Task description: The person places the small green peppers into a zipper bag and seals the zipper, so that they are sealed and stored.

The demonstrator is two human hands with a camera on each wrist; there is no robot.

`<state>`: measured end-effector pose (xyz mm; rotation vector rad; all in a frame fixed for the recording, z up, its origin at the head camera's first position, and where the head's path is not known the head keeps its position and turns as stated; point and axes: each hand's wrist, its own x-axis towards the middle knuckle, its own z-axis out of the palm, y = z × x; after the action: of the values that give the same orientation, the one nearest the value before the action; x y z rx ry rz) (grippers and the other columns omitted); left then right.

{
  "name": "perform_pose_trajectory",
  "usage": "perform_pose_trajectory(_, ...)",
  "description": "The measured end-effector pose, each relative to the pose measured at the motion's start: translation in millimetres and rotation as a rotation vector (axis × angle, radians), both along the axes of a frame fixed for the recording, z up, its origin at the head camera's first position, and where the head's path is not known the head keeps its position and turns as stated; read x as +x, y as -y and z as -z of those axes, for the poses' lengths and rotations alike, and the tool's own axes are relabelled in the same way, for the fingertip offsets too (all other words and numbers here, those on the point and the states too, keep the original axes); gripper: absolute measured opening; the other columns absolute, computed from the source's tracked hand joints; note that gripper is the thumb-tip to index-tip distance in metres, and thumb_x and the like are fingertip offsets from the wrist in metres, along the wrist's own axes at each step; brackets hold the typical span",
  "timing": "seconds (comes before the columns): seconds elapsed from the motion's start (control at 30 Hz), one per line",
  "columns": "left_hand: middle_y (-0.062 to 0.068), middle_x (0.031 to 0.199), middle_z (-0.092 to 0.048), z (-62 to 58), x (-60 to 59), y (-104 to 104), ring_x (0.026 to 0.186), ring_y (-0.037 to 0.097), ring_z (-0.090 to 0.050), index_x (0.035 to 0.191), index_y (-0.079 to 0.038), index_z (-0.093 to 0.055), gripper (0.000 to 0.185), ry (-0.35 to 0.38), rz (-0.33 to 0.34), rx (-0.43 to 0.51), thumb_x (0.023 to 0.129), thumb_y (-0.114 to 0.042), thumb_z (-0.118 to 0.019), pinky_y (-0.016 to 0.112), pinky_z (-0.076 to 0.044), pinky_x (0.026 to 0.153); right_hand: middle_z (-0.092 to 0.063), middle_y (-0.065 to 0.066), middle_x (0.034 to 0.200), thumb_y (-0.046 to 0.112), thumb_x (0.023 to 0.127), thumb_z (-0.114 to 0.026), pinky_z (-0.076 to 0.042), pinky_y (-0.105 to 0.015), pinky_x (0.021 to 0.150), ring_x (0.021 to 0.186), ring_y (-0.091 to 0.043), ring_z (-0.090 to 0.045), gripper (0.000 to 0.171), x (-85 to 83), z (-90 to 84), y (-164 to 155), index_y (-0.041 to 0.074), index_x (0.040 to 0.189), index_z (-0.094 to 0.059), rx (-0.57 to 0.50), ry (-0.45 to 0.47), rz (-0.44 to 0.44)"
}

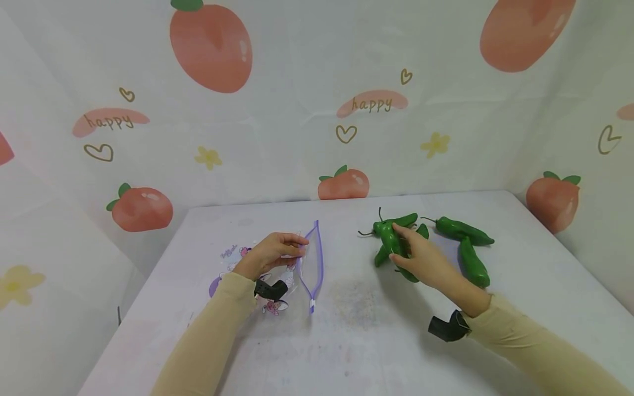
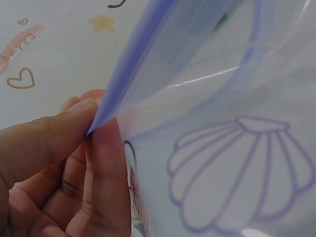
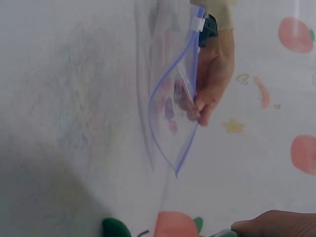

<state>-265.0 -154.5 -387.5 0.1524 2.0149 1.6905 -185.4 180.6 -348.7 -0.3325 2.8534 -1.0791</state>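
Right hand [image 1: 421, 258] pinches a glossy, slender green pepper [image 1: 391, 240] amid other peppers [image 1: 473, 265] on the white table [image 1: 371, 357] and may drop it if the smooth skin slips, while the left hand [image 1: 274, 251] (pinching one rim only) could let the clear, purple-edged plastic bag [image 1: 290, 278] sag closed.

On the tabletop's [image 1: 356, 352] left half lies the bag [image 1: 295, 276], mouth toward the right edge, left hand [image 1: 274, 253] at its rim. Right of centre is the pepper heap [image 1: 389, 239], right hand [image 1: 422, 259] over it. Between heap and right edge lie a far pepper [image 1: 460, 230] and, before it, a near pepper [image 1: 473, 265]. Cloth [image 1: 277, 148] hangs behind.
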Motion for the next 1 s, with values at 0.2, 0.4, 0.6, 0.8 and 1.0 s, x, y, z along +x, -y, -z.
perform_pose_trajectory(0.2, 0.0, 0.082, -0.059, 1.4, 0.2, -1, 0.065, 0.013, -0.054, 0.128, 0.012, -0.053, 0.039, 0.012, -0.005, -0.012, 0.092, 0.0, -0.061, 0.023, -0.052, 0.065, -0.044, -0.029, 0.141, 0.012, 0.092, -0.065, -0.049, -0.05, 0.093, 0.12, -0.042, -0.054, 0.07, 1.0, 5.8, 15, -0.003, 0.15, -0.028, -0.024, -0.006, -0.041)
perform_pose_trajectory(0.4, 0.0, 0.083, -0.059, 1.6, 0.1, -1, 0.067, 0.014, -0.054, 0.127, 0.012, -0.054, 0.038, 0.009, -0.006, -0.008, 0.092, 0.001, -0.061, 0.023, -0.052, 0.065, -0.044, -0.028, 0.142, 0.008, 0.09, -0.067, -0.05, -0.049, 0.092, 0.118, -0.041, -0.055, 0.068, 3.2, 15.0, 29, -0.004, 0.148, -0.032, -0.058, -0.034, -0.089)
perform_pose_trajectory(0.6, 0.0, 0.084, -0.059, 1.7, 0.7, -2, 0.069, 0.013, -0.054, 0.127, 0.012, -0.054, 0.038, 0.013, -0.002, -0.013, 0.092, 0.001, -0.061, 0.022, -0.052, 0.065, -0.044, -0.025, 0.143, 0.004, 0.088, -0.068, -0.05, -0.048, 0.093, 0.119, -0.038, -0.055, 0.068, 6.7, 22.5, 40, -0.003, 0.147, -0.035, -0.057, -0.069, -0.132)
perform_pose_trajectory(0.8, 0.0, 0.085, -0.059, 2.4, 1.1, -3, 0.071, 0.012, -0.055, 0.126, 0.012, -0.055, 0.038, 0.017, -0.011, -0.014, 0.09, 0.002, -0.063, 0.022, -0.052, 0.067, -0.048, -0.024, 0.14, 0.005, 0.087, -0.07, -0.05, -0.046, 0.094, 0.12, -0.033, -0.055, 0.068, 9.5, 28.9, 51, -0.002, 0.146, -0.037, -0.014, -0.09, -0.168)
perform_pose_trajectory(1.0, 0.001, 0.084, -0.059, 3.7, -0.7, -4, 0.07, 0.013, -0.054, 0.123, 0.011, -0.058, 0.035, 0.018, -0.018, -0.017, 0.09, 0.003, -0.064, 0.023, -0.052, 0.066, -0.051, -0.023, 0.136, 0.007, 0.087, -0.07, -0.049, -0.046, 0.095, 0.12, -0.031, -0.054, 0.067, 11.7, 32.9, 63, 0.0, 0.146, -0.039, 0.03, -0.08, -0.193)
